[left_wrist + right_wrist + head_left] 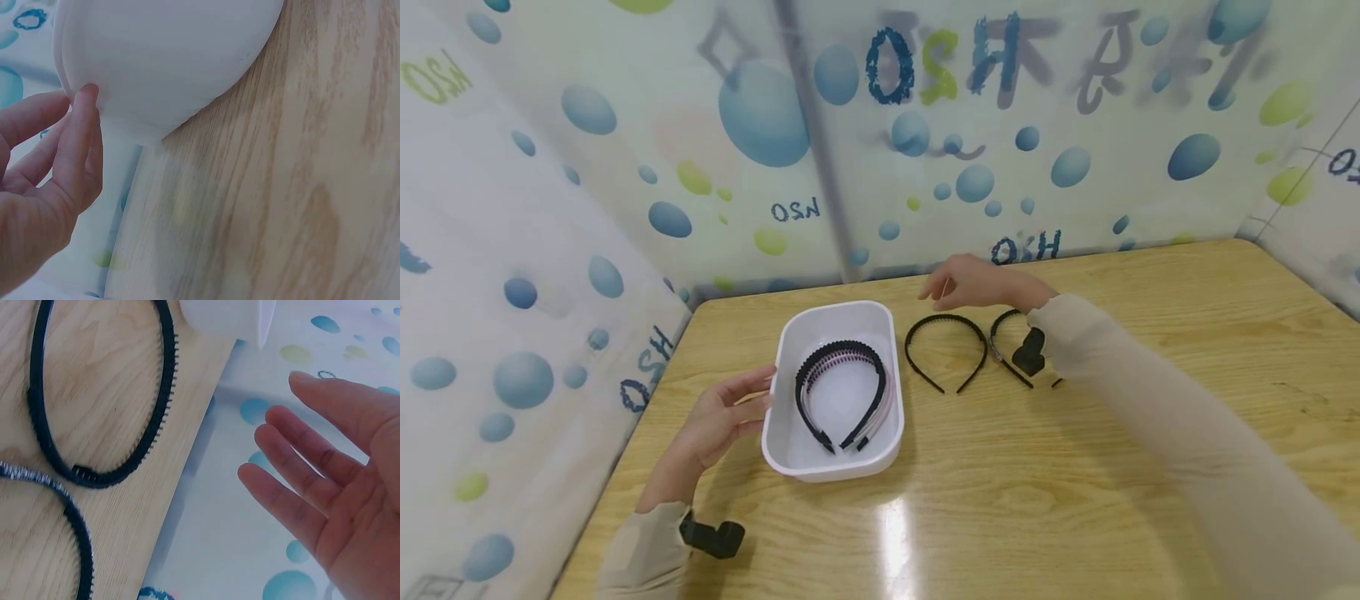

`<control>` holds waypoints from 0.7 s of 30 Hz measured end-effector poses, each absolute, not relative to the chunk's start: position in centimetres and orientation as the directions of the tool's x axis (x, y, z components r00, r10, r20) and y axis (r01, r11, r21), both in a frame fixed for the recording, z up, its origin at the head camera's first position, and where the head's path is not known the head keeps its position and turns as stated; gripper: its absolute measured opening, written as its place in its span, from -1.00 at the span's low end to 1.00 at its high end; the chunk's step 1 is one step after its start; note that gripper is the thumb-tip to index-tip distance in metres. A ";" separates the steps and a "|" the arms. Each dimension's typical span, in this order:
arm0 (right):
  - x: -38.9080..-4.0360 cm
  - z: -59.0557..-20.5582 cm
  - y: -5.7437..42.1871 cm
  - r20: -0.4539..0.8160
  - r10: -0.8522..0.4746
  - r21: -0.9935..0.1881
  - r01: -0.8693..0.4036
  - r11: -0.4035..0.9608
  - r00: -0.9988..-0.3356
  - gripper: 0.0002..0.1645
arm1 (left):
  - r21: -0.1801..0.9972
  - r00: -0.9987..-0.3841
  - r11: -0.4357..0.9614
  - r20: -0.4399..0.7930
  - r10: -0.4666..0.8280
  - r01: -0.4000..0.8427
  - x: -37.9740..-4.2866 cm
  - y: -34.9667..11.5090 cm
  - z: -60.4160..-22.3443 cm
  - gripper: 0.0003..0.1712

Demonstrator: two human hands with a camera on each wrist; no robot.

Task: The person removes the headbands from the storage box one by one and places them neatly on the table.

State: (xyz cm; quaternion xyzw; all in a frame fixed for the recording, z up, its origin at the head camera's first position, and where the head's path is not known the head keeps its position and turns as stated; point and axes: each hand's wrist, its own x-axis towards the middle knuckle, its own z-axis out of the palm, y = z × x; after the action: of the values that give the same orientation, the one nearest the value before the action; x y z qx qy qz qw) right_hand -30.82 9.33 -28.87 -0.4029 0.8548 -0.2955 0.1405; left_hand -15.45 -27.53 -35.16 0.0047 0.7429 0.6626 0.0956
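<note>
A white plastic tub [891, 454] holds several headbands: a black headband [862, 345] lies over pinkish-purple ones [835, 358]. Fingertips of my left hand [718, 421] touch the tub's left side near the rim; the left wrist view shows them against the outer wall [169, 56]. My right hand [970, 282] hovers over the far part of the table, holding nothing, its fingers loosely bent and apart in the right wrist view. Just in front of it lies a black toothed headband [946, 317]. Another dark headband [1000, 357], partly sparkly, is half hidden under my right wrist.
The wooden table [1000, 508] meets a wall covering [880, 192] printed with blue and green dots along its back and left edges. Black wrist cameras [715, 539] sit on both sleeves. The right sleeve [1172, 417] reaches across the table's right part.
</note>
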 end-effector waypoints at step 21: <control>-29.3 -28.9 3.7 0.013 -0.835 -0.628 -0.654 0.421 -0.550 -0.69 | 0.981 -0.980 0.143 -0.149 0.131 -0.130 -15.5 -27.6 -35.3 -0.34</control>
State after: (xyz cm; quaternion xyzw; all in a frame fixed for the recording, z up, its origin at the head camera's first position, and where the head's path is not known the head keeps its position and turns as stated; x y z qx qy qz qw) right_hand -29.31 3.74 -28.87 -0.4489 0.8291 -0.2965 0.1525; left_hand -15.51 -27.58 -35.26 0.0003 0.7492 0.6548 0.0995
